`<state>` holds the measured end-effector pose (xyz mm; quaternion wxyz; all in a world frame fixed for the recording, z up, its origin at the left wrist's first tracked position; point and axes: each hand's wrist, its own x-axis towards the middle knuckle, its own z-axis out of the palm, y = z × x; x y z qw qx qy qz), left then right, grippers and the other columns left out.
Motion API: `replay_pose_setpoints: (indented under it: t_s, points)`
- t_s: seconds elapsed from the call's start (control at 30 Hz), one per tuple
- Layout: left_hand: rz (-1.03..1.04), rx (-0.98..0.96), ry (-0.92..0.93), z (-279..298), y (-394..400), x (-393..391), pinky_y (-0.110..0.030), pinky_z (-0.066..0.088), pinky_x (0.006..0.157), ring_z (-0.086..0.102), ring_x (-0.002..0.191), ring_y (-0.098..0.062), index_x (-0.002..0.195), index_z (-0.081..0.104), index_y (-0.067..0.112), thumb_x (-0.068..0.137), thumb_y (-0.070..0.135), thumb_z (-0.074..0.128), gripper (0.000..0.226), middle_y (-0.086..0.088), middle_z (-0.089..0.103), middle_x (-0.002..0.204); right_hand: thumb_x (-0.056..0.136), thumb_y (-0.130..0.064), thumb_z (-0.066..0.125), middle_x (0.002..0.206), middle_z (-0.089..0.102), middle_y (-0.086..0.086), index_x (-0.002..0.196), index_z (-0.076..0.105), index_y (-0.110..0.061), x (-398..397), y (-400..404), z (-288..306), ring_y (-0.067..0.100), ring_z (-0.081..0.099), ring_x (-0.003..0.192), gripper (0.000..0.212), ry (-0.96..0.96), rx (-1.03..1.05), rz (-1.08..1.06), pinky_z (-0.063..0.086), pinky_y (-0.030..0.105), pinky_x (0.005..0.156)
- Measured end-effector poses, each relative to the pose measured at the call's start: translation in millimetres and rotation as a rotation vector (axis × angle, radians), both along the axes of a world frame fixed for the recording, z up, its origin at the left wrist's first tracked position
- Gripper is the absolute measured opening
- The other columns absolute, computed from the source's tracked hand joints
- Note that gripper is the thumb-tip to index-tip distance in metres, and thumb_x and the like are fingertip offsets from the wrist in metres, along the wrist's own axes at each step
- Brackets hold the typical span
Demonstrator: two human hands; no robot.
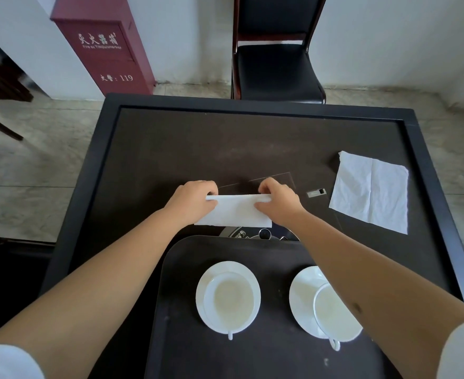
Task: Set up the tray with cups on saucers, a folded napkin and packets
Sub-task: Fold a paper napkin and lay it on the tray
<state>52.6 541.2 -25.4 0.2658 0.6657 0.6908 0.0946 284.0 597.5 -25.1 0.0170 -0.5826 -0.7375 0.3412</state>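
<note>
A white napkin [236, 212] lies folded into a strip on the dark table, just beyond the tray. My left hand [192, 199] pinches its left end and my right hand [277, 201] pinches its right end, along the far folded edge. The dark tray [176, 269] sits near me. On it stand two white cups on white saucers: the left cup [229, 299] on its saucer [252, 277], and the right cup [335, 313] on its saucer [302, 288], partly hidden by my right forearm. I see no packets.
A second white napkin [370, 191] lies unfolded at the table's right. A small metal object [316, 192] lies beside it. The table [170, 149] has a raised black rim. A black chair [277, 61] stands behind it, and a red fire-extinguisher box [107, 45] at the back left.
</note>
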Motion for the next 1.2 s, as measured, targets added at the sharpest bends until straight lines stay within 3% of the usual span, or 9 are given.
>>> replay_pose_setpoints:
  t_s: [0.07, 0.13, 0.2, 0.4, 0.5, 0.63, 0.73, 0.9, 1.2]
  points:
    - [0.066, -0.057, -0.085, 9, -7, -1, -0.033, 0.052, 0.06, 0.058, 0.072, -0.016, 0.079, 0.054, 0.03, 0.087, 0.022, 0.063, 0.015, 0.007, 0.059, 0.081, 0.086, -0.029, 0.067, 0.091, 0.06, -0.011, 0.103, 0.06, -0.031, 0, -5, 8, 0.019, 0.056, 0.094, 0.018, 0.077, -0.107, -0.019, 0.045, 0.036, 0.081]
    - [0.096, -0.078, -0.133, 19, -14, -2, -0.025, 0.049, 0.058, 0.059, 0.076, -0.012, 0.08, 0.056, 0.032, 0.087, 0.022, 0.066, 0.016, 0.009, 0.06, 0.083, 0.087, -0.027, 0.067, 0.085, 0.063, -0.007, 0.087, 0.065, -0.029, 2, -11, 17, 0.017, 0.059, 0.084, 0.002, 0.161, -0.176, -0.069, 0.048, 0.028, 0.066]
    - [0.113, -0.09, -0.189, 35, -23, -3, -0.02, 0.045, 0.059, 0.059, 0.08, -0.011, 0.083, 0.059, 0.032, 0.086, 0.023, 0.068, 0.013, 0.012, 0.061, 0.086, 0.086, -0.025, 0.07, 0.078, 0.064, -0.003, 0.075, 0.066, -0.024, 6, -20, 30, 0.016, 0.057, 0.074, 0.011, 0.302, -0.227, -0.149, 0.045, 0.026, 0.061]
    - [0.279, -0.135, -0.586, 82, -68, -1, -0.028, 0.052, 0.068, 0.066, 0.085, -0.013, 0.081, 0.072, 0.032, 0.082, 0.032, 0.07, 0.002, 0.008, 0.07, 0.085, 0.081, -0.02, 0.078, 0.084, 0.071, 0.008, 0.079, 0.073, -0.018, 32, -60, 76, 0.025, 0.065, 0.078, 0.006, 0.717, -0.366, -0.258, 0.052, 0.038, 0.071]
    - [0.35, -0.112, -0.772, 101, -103, 10, -0.035, 0.056, 0.075, 0.069, 0.087, -0.016, 0.086, 0.074, 0.033, 0.076, 0.04, 0.07, 0.013, 0.004, 0.073, 0.089, 0.077, -0.027, 0.081, 0.094, 0.074, 0.01, 0.084, 0.075, -0.019, 43, -88, 95, 0.029, 0.071, 0.088, 0.012, 0.807, -0.401, -0.288, 0.057, 0.04, 0.074]
    - [0.501, -0.128, -1.002, 114, -149, 33, -0.034, 0.057, 0.066, 0.071, 0.088, -0.022, 0.088, 0.074, 0.026, 0.087, 0.021, 0.069, 0.007, -0.002, 0.074, 0.092, 0.08, -0.022, 0.076, 0.102, 0.074, 0.012, 0.095, 0.076, -0.016, 55, -135, 115, 0.031, 0.071, 0.093, 0.016, 0.949, -0.387, -0.341, 0.057, 0.038, 0.075]
    - [0.541, -0.159, -1.097, 120, -186, 49, -0.044, 0.059, 0.075, 0.07, 0.094, -0.027, 0.102, 0.071, 0.015, 0.09, 0.016, 0.067, 0.013, -0.008, 0.074, 0.102, 0.081, -0.018, 0.074, 0.1, 0.074, 0.013, 0.094, 0.075, -0.014, 64, -170, 126, 0.029, 0.07, 0.089, 0.014, 0.974, -0.393, -0.378, 0.056, 0.038, 0.07]
    - [0.646, -0.178, -1.079, 126, -240, 71, -0.053, 0.053, 0.091, 0.068, 0.1, -0.026, 0.109, 0.068, 0.013, 0.092, 0.015, 0.065, 0.018, -0.006, 0.073, 0.108, 0.087, -0.007, 0.069, 0.102, 0.072, 0.018, 0.099, 0.071, -0.005, 79, -228, 126, 0.034, 0.068, 0.091, 0.013, 0.904, -0.371, -0.48, 0.054, 0.052, 0.084]
    - [0.618, -0.276, -0.944, 110, -324, 96, -0.048, 0.057, 0.086, 0.069, 0.097, -0.021, 0.107, 0.068, 0.019, 0.093, 0.017, 0.063, 0.016, -0.002, 0.072, 0.105, 0.089, -0.005, 0.066, 0.098, 0.074, 0.011, 0.098, 0.071, -0.009, 109, -317, 100, 0.035, 0.069, 0.095, 0.011, 0.745, -0.391, -0.552, 0.057, 0.051, 0.085]
